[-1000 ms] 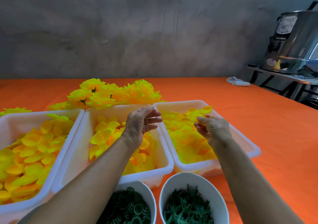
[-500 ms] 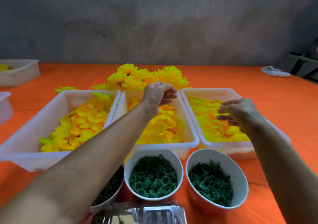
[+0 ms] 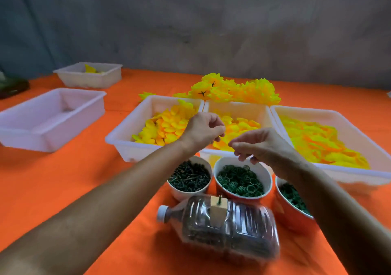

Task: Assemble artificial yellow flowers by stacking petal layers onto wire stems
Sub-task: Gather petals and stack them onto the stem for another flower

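Three white bins hold yellow petal layers: the left bin (image 3: 127,131), the middle bin (image 3: 237,106) and the right bin (image 3: 317,114). Finished yellow flowers (image 3: 237,88) lie piled behind them. My left hand (image 3: 203,131) hovers over the gap between the left and middle bins with its fingers curled against the thumb. Over the front rim of the middle bin, my right hand (image 3: 262,145) has thumb and forefinger pinched together. Whatever either hand pinches is too small or blurred to make out.
Three bowls stand in front of the bins: dark stem pieces (image 3: 190,177), green rings (image 3: 241,179), green leafy parts (image 3: 294,196). A clear bottle (image 3: 228,226) lies nearest, a wooden block (image 3: 218,211) with a green pin on it. Two more white bins (image 3: 53,118) (image 3: 91,76) stand at left.
The view swung left and down, bringing the bottle and the left bins into sight. My right hand left the right bin and came in toward my left hand over the middle bin's front.
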Demonstrator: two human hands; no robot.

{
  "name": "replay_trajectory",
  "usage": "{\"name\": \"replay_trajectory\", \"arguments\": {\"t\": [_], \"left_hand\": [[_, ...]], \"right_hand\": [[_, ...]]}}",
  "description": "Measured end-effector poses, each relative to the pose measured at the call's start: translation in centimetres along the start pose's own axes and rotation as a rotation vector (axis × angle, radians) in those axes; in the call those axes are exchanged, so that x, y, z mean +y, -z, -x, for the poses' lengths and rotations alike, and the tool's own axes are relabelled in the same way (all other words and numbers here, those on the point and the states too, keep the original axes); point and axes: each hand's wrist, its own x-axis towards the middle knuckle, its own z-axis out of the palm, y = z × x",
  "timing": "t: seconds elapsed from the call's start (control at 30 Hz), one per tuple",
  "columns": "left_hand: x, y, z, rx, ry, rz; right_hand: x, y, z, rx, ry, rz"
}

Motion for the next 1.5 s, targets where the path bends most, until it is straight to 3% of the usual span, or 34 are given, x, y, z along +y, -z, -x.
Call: {"name": "replay_trajectory", "arguments": {"t": [0.13, 0.27, 0.43, 0.7, 0.87, 1.27, 1.33, 1.5], "left_hand": [[-1.9, 2.2, 2.7, 0.078, -0.071, -0.272], [-4.0, 2.8, 4.8, 0.130, -0.036, -0.389], [-5.7, 2.5, 5.9, 0.245, 0.024, -0.398], [-6.9, 1.9, 6.6, 0.418, 0.044, -0.305], [-7.4, 1.6, 6.9, 0.468, 0.037, -0.281], [-7.6, 1.6, 7.1, 0.475, 0.033, -0.260], [-7.5, 1.5, 7.2, 0.477, 0.032, -0.244], [-7.0, 1.8, 7.7, 0.471, 0.053, -0.148]], "right_hand": [[-0.5, -2.3, -0.7, -0.132, 0.105, 0.132], [0.2, -4.8, -2.1, -0.240, 0.186, 0.403], [0.9, -7.4, -3.5, -0.346, 0.348, 0.810], [1.1, -9.7, -4.8, -0.346, 0.499, 1.387], [1.7, -10.7, -4.9, -0.375, 0.552, 1.299], [1.3, -10.2, -4.4, -0.325, 0.455, 1.204], [1.1, -9.8, -4.2, -0.259, 0.450, 1.093], [1.4, -8.2, -4.1, -0.136, 0.261, 0.519]]}}
